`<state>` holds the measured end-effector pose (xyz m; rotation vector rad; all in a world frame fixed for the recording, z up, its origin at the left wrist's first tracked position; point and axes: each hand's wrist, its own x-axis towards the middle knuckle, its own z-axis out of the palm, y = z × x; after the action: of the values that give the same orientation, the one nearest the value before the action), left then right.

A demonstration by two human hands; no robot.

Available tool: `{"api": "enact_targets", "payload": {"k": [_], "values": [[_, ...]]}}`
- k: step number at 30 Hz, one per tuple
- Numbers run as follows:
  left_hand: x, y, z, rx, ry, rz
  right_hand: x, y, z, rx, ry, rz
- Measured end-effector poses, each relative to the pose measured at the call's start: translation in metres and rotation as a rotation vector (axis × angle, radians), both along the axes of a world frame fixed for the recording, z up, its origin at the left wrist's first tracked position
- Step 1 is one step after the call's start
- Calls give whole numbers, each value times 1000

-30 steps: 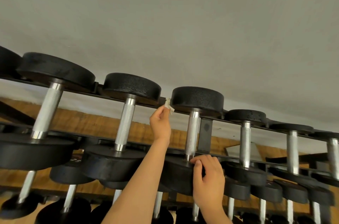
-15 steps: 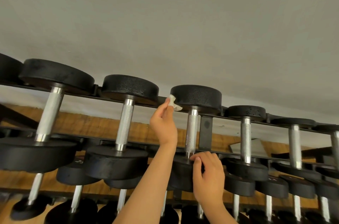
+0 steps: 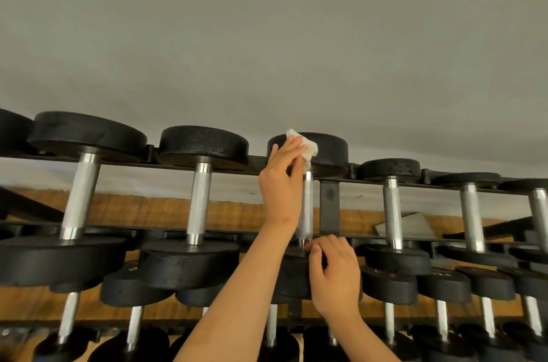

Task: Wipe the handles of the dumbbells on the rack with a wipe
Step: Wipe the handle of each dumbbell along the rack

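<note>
Pinching 1 wipe (image 3: 305, 147), L hand (image 3: 280, 186) fronts approx 7 top-row dumbbells (image 3: 201, 201).

Faint marks on dumbbell heads (image 3: 444, 284), none legible.

Room around the middle dumbbell's knurled handle (image 3: 307, 213) is tight. At 9 o'clock the left hand (image 3: 280, 183), holding a wipe (image 3: 307, 148), and its forearm fill the gap. At 3 o'clock a black rack bracket (image 3: 329, 201) stands just beside. The upper head (image 3: 333, 151) closes 12 o'clock. The lower head (image 3: 292, 275), gripped by the right hand (image 3: 335, 275), closes 6 o'clock. Open gaps lie farther out at 9 o'clock, beyond the next handle (image 3: 198, 201), and at 3 o'clock past the bracket.
</note>
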<state>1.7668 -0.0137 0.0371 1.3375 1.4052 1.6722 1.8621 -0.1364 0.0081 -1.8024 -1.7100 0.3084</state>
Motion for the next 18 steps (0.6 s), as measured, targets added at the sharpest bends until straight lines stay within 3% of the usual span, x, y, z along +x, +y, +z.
{"api": "enact_targets", "payload": {"k": [3,6,18], "values": [[-10,11,2,-157,-230,64,-1,0,1,-4,8,-7],[-19,19,-6,-171,-344,91,-2,-1,3,5,13,-14],[-24,29,-35,-240,-278,138,-1,-1,1,2,6,-19]]}}
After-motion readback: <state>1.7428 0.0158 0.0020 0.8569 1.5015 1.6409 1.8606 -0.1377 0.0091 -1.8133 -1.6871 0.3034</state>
